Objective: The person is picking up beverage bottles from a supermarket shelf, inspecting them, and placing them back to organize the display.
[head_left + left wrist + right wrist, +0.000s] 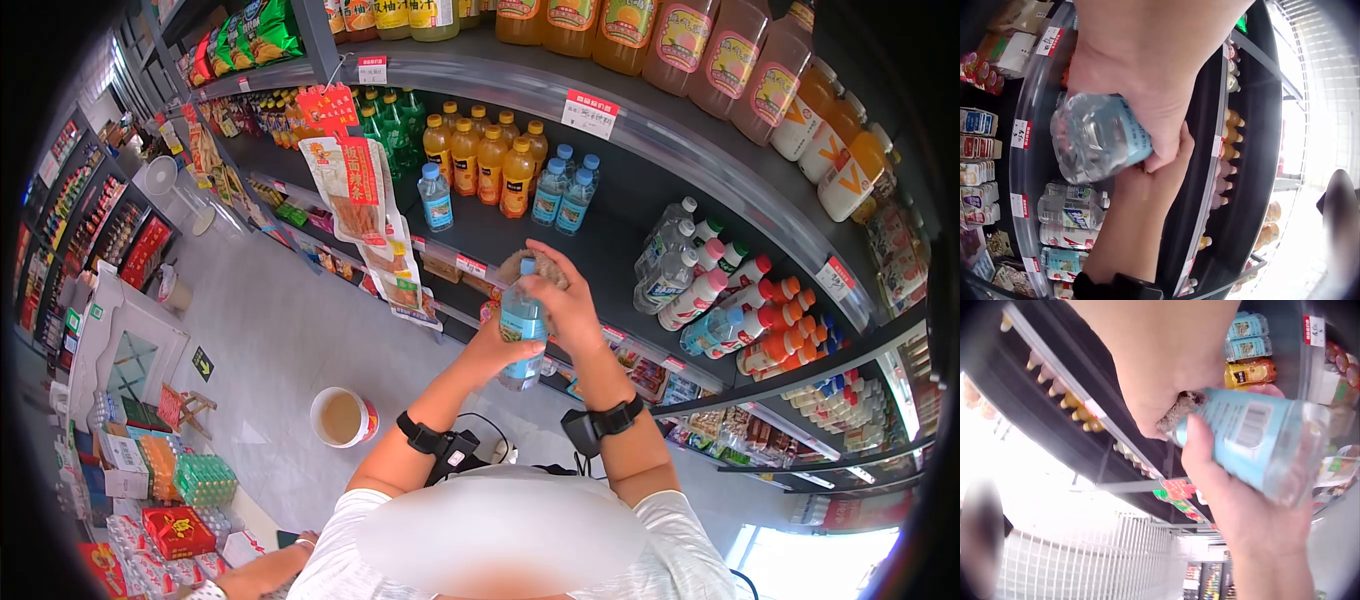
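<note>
At the near shelf [610, 240], we grip: one bottle [520, 318], left hand [488, 351]; one cloth [549, 268], right hand [570, 312], by the bottle's top; wiping apparently underway, shelving probably remaining.

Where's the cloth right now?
In the head view, the brownish cloth is in the right hand, against the top of the blue-labelled bottle, just above the left hand, which grips that bottle.
</note>
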{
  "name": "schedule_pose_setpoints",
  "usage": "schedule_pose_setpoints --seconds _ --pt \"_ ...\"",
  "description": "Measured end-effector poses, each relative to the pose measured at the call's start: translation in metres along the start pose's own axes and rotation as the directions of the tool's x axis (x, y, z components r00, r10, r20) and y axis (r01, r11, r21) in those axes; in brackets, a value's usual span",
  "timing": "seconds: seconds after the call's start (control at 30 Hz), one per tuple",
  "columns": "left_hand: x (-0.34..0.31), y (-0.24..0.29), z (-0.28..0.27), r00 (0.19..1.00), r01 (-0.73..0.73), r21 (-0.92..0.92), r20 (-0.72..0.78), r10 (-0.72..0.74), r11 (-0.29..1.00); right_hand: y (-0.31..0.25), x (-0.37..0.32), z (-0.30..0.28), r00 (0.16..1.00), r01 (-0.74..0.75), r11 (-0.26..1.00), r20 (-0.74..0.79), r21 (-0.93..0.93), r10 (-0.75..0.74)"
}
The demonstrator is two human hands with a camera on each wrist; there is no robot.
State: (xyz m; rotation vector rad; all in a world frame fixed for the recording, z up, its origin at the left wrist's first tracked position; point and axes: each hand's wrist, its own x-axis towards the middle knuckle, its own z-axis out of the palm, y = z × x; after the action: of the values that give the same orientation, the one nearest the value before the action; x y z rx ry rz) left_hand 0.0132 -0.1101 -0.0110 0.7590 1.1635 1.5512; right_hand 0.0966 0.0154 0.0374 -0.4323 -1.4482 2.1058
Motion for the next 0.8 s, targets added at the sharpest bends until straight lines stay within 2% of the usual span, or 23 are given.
schedule_pose_setpoints --seconds 0.03,0.1,0.13,0.17,0.2,0.23,0.33,0.37,0.47,0.5,0.6,0.7,0.73,0.8 --pt "-0.002 0.001 -0.002 0.993 0.053 -0.096 0.114 -0.042 0.994 -0.007 -0.002 -0.003 0.995 -0.051 0.989 0.09 0.139 0.039" --pt "-0.005 0.004 -0.005 0.935 0.184 -0.262 0.343 -0.086 0.947 -0.009 -0.004 -0.007 0.978 -0.094 0.952 0.205 0.291 0.034" --pt "-0.004 0.0 -0.004 0.916 0.193 -0.337 0.398 -0.047 0.921 -0.009 -0.007 -0.007 0.965 -0.126 0.923 0.261 0.364 0.029" --pt "-0.002 -0.008 -0.004 0.895 0.21 -0.409 0.447 -0.006 0.888 -0.008 -0.011 -0.005 0.96 -0.126 0.912 0.278 0.391 0.013" --pt "-0.002 -0.009 -0.002 0.869 0.231 -0.475 0.492 0.039 0.849 -0.007 -0.011 -0.006 0.972 -0.1 0.934 0.232 0.342 0.019" --pt "-0.001 -0.009 -0.005 0.863 0.224 -0.432 0.504 0.027 0.874 -0.004 -0.011 -0.008 0.983 -0.078 0.952 0.182 0.294 0.025" --pt "0.0 -0.001 0.001 0.943 0.157 -0.307 0.329 -0.05 0.939 -0.002 -0.016 -0.012 1.0 -0.004 0.994 0.0 0.105 0.004" --pt "0.004 -0.004 0.0 0.952 0.123 -0.293 0.306 -0.029 0.948 -0.003 -0.017 -0.013 0.998 0.019 0.999 -0.06 0.03 -0.017" --pt "0.014 -0.007 0.002 0.978 0.07 -0.267 0.208 -0.013 0.961 -0.002 -0.016 -0.025 0.951 0.212 0.92 -0.146 -0.33 -0.272" --pt "0.018 -0.01 0.001 0.979 0.027 -0.237 0.202 0.022 0.971 -0.01 -0.02 -0.022 0.93 0.244 0.928 -0.204 -0.282 -0.306" --pt "0.025 -0.005 0.006 0.965 -0.011 -0.26 0.252 0.079 0.965 -0.031 -0.032 -0.008 0.892 0.369 0.861 -0.126 -0.35 -0.434" --pt "0.031 0.008 0.023 0.998 -0.007 -0.365 0.054 0.028 0.931 -0.02 -0.037 -0.005 0.833 0.462 0.523 0.148 -0.716 -0.533" --pt "0.034 0.006 0.019 0.999 0.02 -0.385 0.048 -0.002 0.923 -0.016 -0.037 -0.005 0.812 0.485 0.373 0.249 -0.791 -0.528" --pt "0.042 0.01 0.013 0.998 0.063 -0.421 0.04 -0.051 0.905 -0.009 -0.044 -0.006 0.769 0.53 0.248 0.336 -0.811 -0.544"
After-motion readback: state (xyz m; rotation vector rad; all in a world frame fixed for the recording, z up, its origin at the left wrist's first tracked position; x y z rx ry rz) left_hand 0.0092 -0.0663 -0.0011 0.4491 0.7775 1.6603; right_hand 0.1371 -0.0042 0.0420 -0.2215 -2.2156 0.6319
